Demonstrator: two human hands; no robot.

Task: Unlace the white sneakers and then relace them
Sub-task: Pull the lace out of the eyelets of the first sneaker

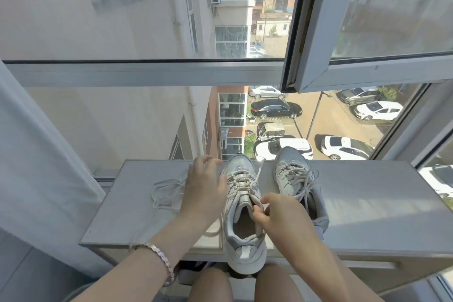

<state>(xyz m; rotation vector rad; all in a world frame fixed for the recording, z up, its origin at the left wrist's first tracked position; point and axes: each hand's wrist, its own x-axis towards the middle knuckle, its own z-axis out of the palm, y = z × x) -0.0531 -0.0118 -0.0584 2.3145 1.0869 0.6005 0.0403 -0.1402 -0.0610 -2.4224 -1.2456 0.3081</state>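
A loose white shoelace (166, 193) lies at the left of the grey counter (367, 191). The left hand (203, 189) hovers above it, grip open. The near white-grey mesh sneaker (241, 203) stands at the centre, and the right hand (279, 216) has its grip pinched at this shoe's tongue. The second laced sneaker (291, 174) stands just beside it.

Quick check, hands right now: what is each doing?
Left hand: raised, fingers blurred; cannot tell if it holds anything.
Right hand: pinching the lace at the near sneaker's tongue.

R hand (266, 212) pinches a lace (257, 175) at left sneaker's (241, 235) tongue; L hand (203, 189) just left of it, blurred; loose lace (166, 193) on bench (367, 191), left.
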